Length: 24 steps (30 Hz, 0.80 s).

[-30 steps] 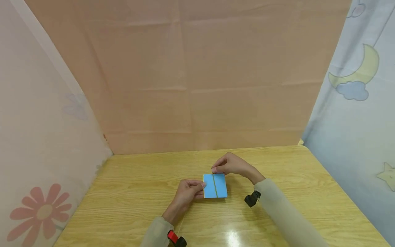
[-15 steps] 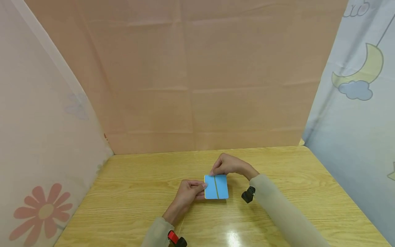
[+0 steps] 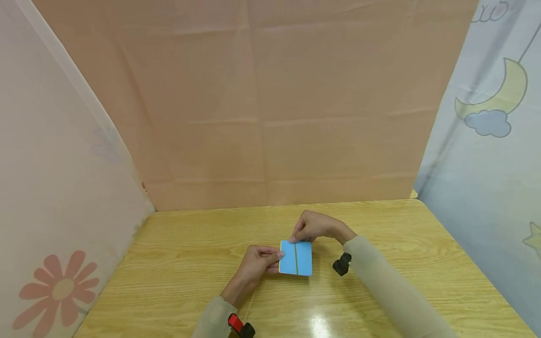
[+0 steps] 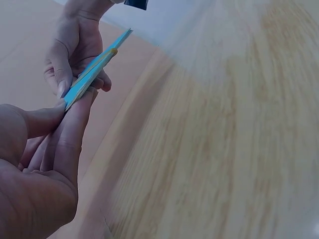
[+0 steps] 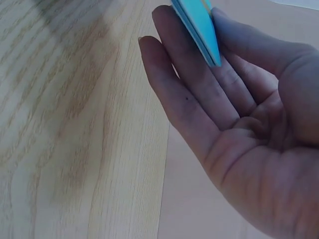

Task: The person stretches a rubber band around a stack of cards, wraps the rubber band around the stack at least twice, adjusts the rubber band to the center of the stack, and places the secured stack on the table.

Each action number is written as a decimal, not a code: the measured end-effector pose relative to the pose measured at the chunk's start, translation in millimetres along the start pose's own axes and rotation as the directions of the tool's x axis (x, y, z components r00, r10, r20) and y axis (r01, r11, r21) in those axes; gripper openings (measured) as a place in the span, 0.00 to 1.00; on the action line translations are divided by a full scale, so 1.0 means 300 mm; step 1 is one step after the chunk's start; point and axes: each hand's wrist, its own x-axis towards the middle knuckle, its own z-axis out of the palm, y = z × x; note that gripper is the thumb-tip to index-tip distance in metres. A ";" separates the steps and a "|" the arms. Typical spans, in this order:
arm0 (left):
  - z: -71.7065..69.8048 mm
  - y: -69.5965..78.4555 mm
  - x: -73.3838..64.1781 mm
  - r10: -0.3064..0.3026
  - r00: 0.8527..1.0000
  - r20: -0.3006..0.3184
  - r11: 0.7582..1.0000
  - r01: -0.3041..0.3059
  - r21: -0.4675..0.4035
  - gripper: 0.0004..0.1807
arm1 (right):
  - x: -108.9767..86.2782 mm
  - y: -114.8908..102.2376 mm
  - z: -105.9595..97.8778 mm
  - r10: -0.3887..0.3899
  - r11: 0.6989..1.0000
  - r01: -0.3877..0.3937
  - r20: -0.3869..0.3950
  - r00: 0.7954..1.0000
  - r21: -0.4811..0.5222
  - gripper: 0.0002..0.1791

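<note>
A thin square blue stack, seemingly of cards or paper (image 3: pixel 304 262), is held just over the wooden table, its blue face toward the head camera. A narrow yellowish-brown elastic band (image 3: pixel 296 258) runs across that face from far edge to near edge. My left hand (image 3: pixel 255 262) pinches the left edge, thumb on top and fingers beneath. At the far edge my right hand (image 3: pixel 316 226) pinches the stack near the band's end. In the left wrist view the stack (image 4: pixel 92 72) appears nearly edge-on. Its layered edge (image 5: pixel 197 30) lies between thumb and fingers in the right wrist view.
The wooden table (image 3: pixel 190 244) spreads around both hands. A plain tan cloth (image 3: pixel 211 117) hangs behind its far edge. Patterned cloths stand at the left (image 3: pixel 63 164) and right (image 3: pixel 477 188). Each wrist carries a small black camera (image 3: pixel 341 265).
My right hand's fingertips have come down from above the far edge onto the stack. The stack has shifted slightly toward me, and the band lies a little straighter. The left hand hardly moves.
</note>
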 end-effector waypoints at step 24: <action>0.010 0.020 -0.031 0.020 1.000 -0.019 1.000 -0.020 0.001 0.14 | -0.045 0.024 0.000 -0.059 0.992 0.059 0.005 0.998 0.108 0.08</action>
